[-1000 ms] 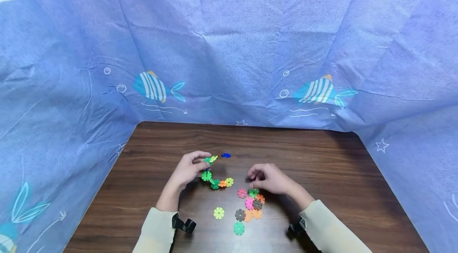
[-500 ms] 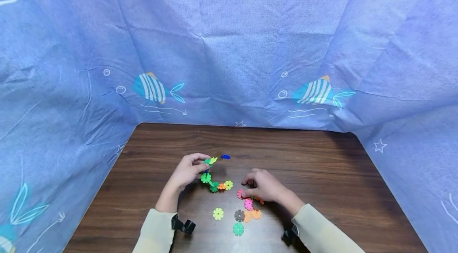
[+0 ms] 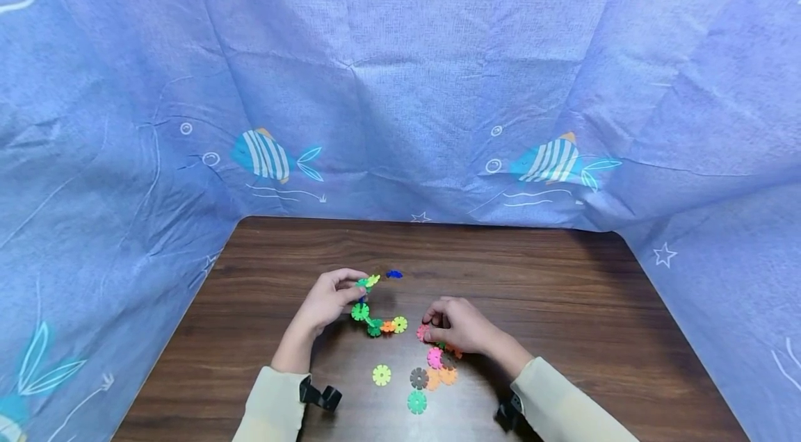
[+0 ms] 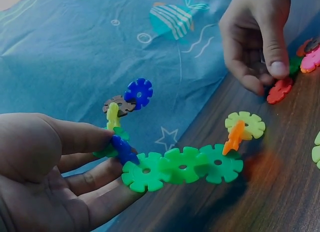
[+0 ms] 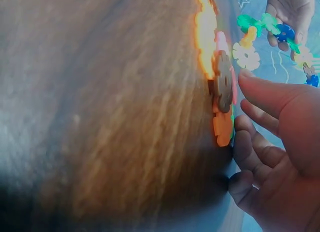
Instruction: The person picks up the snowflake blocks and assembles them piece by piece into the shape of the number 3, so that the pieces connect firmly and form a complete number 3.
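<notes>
My left hand [image 3: 329,297] grips a chain of interlocking plastic flower discs between thumb and fingers, above the table. In the left wrist view the chain runs from a blue disc [image 4: 138,92] and a brown one, through joined green discs [image 4: 183,165], to an orange disc [image 4: 233,138] and a yellow-green end disc [image 4: 251,125]. My right hand [image 3: 459,325] pinches a pinkish-red disc [image 3: 422,333] by its edge, thumb on top, beside the loose discs. In the right wrist view that disc is mostly hidden behind the fingers.
Loose discs lie on the brown wooden table [image 3: 538,289]: a pink one [image 3: 434,358], a brown one [image 3: 418,378], orange ones [image 3: 448,376], a green one [image 3: 416,402] and a yellow-green one [image 3: 382,375]. A blue fish-print cloth [image 3: 400,115] stands around the back and sides.
My right hand has moved left and down to the pinkish-red disc and taken its edge; the disc has shifted slightly away from me. My left hand and the chain stay nearly still.
</notes>
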The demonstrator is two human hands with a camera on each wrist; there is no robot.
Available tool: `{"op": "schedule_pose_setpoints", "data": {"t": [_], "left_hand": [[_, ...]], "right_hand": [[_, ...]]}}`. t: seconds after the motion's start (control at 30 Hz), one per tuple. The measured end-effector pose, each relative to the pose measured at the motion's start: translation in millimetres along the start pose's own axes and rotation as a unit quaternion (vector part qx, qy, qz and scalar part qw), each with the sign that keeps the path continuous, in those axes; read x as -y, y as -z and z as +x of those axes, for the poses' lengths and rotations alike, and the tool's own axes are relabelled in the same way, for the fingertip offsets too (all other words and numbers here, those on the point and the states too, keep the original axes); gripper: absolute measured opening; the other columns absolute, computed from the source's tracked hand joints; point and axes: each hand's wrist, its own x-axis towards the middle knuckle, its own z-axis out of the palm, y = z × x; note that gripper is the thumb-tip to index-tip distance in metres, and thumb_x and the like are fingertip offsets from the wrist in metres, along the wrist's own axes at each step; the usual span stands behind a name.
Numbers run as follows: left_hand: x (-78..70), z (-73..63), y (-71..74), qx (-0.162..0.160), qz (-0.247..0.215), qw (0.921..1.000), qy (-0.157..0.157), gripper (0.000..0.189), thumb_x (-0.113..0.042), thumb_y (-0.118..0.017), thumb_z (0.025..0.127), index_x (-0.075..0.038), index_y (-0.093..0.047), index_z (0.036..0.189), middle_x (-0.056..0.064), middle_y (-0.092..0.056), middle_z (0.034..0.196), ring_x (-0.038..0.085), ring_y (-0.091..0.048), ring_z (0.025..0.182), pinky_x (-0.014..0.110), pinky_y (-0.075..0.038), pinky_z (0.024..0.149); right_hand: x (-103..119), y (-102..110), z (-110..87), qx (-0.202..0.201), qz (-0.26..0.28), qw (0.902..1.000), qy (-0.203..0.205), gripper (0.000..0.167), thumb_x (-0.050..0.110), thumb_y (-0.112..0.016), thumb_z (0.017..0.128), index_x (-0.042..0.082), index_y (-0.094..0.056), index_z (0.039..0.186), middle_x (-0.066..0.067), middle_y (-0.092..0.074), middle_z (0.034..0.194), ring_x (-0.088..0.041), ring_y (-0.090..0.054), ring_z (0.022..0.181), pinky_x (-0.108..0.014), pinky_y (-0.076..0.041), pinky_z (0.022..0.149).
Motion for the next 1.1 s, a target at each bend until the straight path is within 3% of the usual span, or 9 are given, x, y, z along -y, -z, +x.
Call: {"op": "schedule_pose_setpoints", "data": {"t": [0.3,0.4,0.47,0.57,0.67,0.73,0.87,1.0,1.1], "left_hand": [[0.1,1.4,-0.3,-0.002,-0.003,1.0,0.003,0.019,-0.006,-0.065,0.098,0.004,-0.064,0.115,0.013,-0.069,0.096,0.019,-0.068,0.084,0.038,-0.062,0.076],[-0.9,1.3,0.1,-0.002,-0.003,1.0,0.004,0.019,-0.006,-0.066,0.098,0.004,-0.063,0.114,0.012,-0.068,0.096,0.02,-0.068,0.085,0.04,-0.062,0.077],[-1.6,1.0,0.3,0.001,-0.007,1.0,0.005,0.021,-0.005,-0.065,0.098,0.004,-0.062,0.117,0.014,-0.069,0.098,0.021,-0.069,0.087,0.041,-0.062,0.077],[-1.8,0.2,0.3,0.011,-0.011,0.9999,0.008,0.027,-0.004,-0.064,0.099,0.003,-0.061,0.124,0.016,-0.07,0.103,0.023,-0.071,0.091,0.042,-0.062,0.079],[-0.8,-1.2,-0.5,0.022,-0.012,0.9996,0.011,0.03,-0.005,-0.064,0.099,0.003,-0.06,0.128,0.021,-0.069,0.109,0.025,-0.071,0.095,0.043,-0.062,0.08],[0.0,-2.1,-1.6,0.026,-0.012,0.9995,0.01,0.031,-0.006,-0.064,0.1,0.003,-0.06,0.129,0.022,-0.069,0.111,0.026,-0.071,0.096,0.043,-0.062,0.081],[0.6,-2.8,-4.5,0.024,-0.013,0.9996,0.005,0.03,-0.007,-0.065,0.099,0.003,-0.062,0.128,0.02,-0.069,0.109,0.028,-0.071,0.097,0.043,-0.062,0.08],[2.0,0.5,-5.1,0.019,-0.003,0.9998,0.0,0.027,-0.007,-0.066,0.099,0.001,-0.064,0.125,0.017,-0.07,0.106,0.024,-0.071,0.092,0.039,-0.062,0.076],[2.6,3.4,-3.9,0.018,0.002,0.9998,-0.003,0.026,-0.006,-0.067,0.098,0.001,-0.065,0.124,0.016,-0.07,0.105,0.021,-0.07,0.088,0.036,-0.062,0.074]], "right_hand": [[1,2,1.7,0.005,0.005,0.9998,-0.021,0.014,0.023,-0.085,0.086,0.02,-0.075,0.095,0.01,-0.059,0.086,-0.004,-0.054,0.075,-0.023,-0.047,0.067],[0,5,6.0,-0.003,0.055,0.9981,-0.029,0.016,0.017,-0.085,0.085,0.018,-0.069,0.09,0.009,-0.063,0.084,-0.005,-0.058,0.074,-0.023,-0.05,0.067],[1,9,11.4,-0.028,0.118,0.9917,-0.041,0.017,0.014,-0.084,0.085,0.017,-0.068,0.091,0.007,-0.067,0.084,-0.007,-0.061,0.074,-0.024,-0.053,0.067],[5,14,21.7,-0.094,0.248,0.962,-0.063,0.015,0.009,-0.081,0.087,0.008,-0.071,0.098,0.0,-0.072,0.085,-0.013,-0.064,0.071,-0.028,-0.056,0.064],[12,17,30.9,-0.152,0.366,0.9155,-0.071,0.018,0.008,-0.078,0.09,0.0,-0.071,0.104,-0.003,-0.073,0.086,-0.018,-0.063,0.069,-0.032,-0.057,0.059],[17,17,35.1,-0.162,0.435,0.8827,-0.075,0.017,0.008,-0.076,0.093,-0.003,-0.069,0.104,-0.004,-0.073,0.088,-0.021,-0.065,0.072,-0.034,-0.058,0.059],[29,13,39.3,-0.14,0.53,0.83,-0.101,0.012,0.009,-0.073,0.096,0.002,-0.067,0.103,-0.006,-0.075,0.095,-0.021,-0.073,0.083,-0.032,-0.061,0.063],[34,14,42.4,-0.125,0.563,0.8062,-0.131,0.008,0.011,-0.071,0.097,0.009,-0.066,0.103,-0.007,-0.076,0.096,-0.019,-0.075,0.08,-0.031,-0.061,0.059],[33,14,46.2,-0.111,0.571,0.8001,-0.146,0.007,0.014,-0.071,0.098,0.011,-0.065,0.103,-0.003,-0.075,0.094,-0.018,-0.075,0.079,-0.031,-0.061,0.058]]}}
